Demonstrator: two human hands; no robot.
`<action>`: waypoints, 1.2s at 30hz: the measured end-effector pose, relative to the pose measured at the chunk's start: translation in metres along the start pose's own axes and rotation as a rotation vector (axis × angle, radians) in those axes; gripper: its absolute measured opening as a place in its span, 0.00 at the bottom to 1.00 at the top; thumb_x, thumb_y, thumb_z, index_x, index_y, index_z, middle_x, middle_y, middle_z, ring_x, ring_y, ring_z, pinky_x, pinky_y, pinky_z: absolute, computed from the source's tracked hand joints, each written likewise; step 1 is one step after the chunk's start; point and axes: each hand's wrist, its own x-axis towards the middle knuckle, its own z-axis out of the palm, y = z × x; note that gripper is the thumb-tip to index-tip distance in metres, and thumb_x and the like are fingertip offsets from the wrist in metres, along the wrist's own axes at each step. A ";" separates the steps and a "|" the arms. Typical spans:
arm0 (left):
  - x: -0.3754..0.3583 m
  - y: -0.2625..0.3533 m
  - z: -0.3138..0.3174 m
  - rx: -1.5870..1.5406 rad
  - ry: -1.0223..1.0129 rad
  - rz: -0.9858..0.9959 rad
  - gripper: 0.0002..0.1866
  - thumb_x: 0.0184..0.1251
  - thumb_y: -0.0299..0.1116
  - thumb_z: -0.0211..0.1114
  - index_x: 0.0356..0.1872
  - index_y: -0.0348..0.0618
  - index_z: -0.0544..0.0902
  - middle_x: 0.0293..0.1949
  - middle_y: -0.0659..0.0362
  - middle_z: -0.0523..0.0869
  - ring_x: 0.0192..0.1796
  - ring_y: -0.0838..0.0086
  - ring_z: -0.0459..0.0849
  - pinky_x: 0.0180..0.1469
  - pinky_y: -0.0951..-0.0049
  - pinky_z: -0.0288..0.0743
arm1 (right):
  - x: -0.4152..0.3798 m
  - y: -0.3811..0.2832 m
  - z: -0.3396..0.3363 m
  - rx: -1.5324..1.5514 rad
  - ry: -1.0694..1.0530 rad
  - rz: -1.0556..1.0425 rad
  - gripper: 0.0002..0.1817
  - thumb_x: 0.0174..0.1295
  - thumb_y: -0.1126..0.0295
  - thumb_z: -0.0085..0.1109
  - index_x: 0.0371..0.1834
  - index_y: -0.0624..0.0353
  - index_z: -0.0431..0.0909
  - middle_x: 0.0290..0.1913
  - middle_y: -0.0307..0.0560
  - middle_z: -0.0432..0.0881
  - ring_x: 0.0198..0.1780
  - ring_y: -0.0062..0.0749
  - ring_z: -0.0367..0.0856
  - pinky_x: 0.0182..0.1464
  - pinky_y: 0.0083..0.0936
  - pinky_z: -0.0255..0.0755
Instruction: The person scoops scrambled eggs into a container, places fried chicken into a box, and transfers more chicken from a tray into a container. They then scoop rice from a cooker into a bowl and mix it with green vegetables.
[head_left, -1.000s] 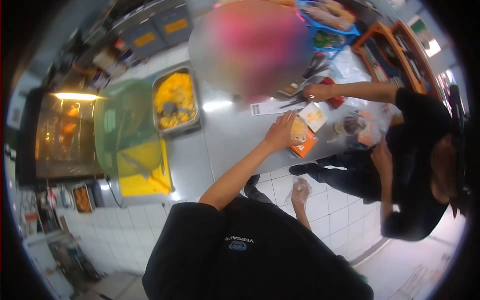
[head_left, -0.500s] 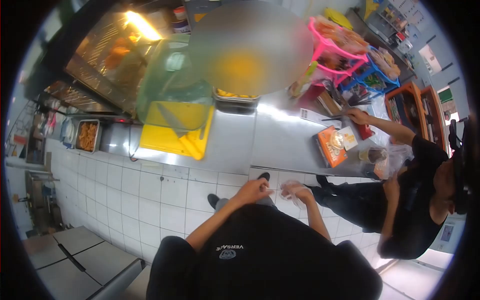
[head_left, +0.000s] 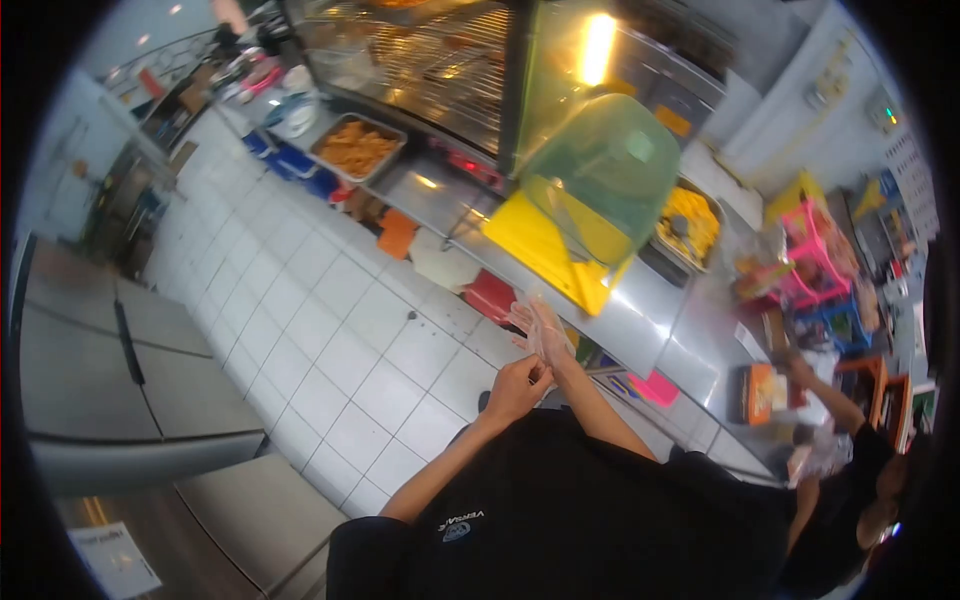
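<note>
A clear plastic glove (head_left: 533, 312) covers my right hand (head_left: 548, 335), whose fingers are stretched out and spread. My left hand (head_left: 520, 388) pinches the glove near the right wrist, its fingers pressed together. Both hands are in front of my body, at the near edge of the steel counter (head_left: 640, 315). Beyond them lies a yellow cutting board (head_left: 525, 232) with a knife (head_left: 575, 240) on it, partly behind a translucent green cover (head_left: 610, 170).
A tray of fried food (head_left: 357, 148) stands left of a lit warming cabinet (head_left: 440, 60). Right of the cover is a metal tray of yellow food (head_left: 688, 222). A co-worker's arm (head_left: 835, 400) reaches over the counter near an orange box (head_left: 757, 393). Steel cabinets (head_left: 100, 350) stand at left.
My view has turned left, so the counter sits farther right. My hands have come together: the right is spread inside the glove, and the left grips it at the wrist.
</note>
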 end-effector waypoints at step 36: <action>0.295 -0.253 -0.485 -0.646 0.385 -0.625 0.24 0.73 0.38 0.58 0.63 0.35 0.69 0.53 0.52 0.80 0.52 0.67 0.82 0.54 0.71 0.76 | 0.454 -0.144 0.358 -1.543 0.244 -0.428 0.11 0.60 0.68 0.55 0.35 0.62 0.85 0.43 0.63 0.83 0.46 0.57 0.82 0.44 0.46 0.75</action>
